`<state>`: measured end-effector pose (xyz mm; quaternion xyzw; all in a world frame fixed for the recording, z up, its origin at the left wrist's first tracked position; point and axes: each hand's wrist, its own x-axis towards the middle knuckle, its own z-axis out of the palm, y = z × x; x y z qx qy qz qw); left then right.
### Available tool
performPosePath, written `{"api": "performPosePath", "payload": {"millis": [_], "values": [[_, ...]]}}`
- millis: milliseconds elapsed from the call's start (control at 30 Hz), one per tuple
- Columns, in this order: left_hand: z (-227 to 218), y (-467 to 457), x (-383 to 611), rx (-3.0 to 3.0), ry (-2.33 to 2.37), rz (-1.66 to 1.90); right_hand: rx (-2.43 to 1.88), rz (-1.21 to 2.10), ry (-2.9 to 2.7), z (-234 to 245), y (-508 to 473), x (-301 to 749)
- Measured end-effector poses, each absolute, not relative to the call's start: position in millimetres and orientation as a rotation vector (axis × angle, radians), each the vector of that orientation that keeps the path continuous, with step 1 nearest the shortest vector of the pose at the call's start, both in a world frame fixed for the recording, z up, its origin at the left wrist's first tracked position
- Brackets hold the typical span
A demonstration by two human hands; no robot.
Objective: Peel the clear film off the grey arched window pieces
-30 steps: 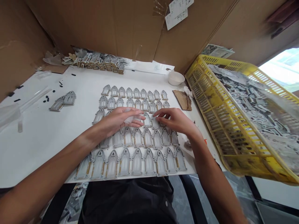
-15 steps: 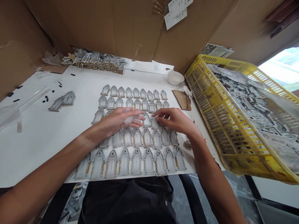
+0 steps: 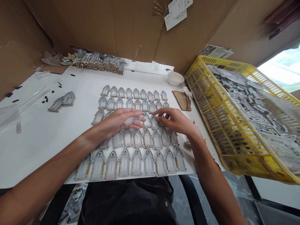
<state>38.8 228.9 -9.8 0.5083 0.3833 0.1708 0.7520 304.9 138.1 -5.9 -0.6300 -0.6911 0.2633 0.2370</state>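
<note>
Bright daylight from right, wide-angle edge distortion

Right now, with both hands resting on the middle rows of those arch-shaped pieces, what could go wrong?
The left hand and right hand lie on tightly packed arch pieces; a sideways slide would likely knock neighbours out of line. The nearest row sits at the table edge, right above the lap, so a forearm could brush pieces off. The yellow crate looks tilted beside the right arm; a bump might shift it.
</note>
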Motion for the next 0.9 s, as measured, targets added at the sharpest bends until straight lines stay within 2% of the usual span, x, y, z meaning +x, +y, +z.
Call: {"api": "performPosePath", "payload": {"millis": [333,500,900], "values": [[-7,224,38,1.1,0.748,0.334,-1.707,0.574,-1.849,-7,139,298],[-6,221,38,1.139,0.697,0.27,-1.509,0.676,-1.8,0,136,285],[-3,217,39,1.15,0.691,0.214,-1.426,0.787,-1.68,2,133,268]]}}
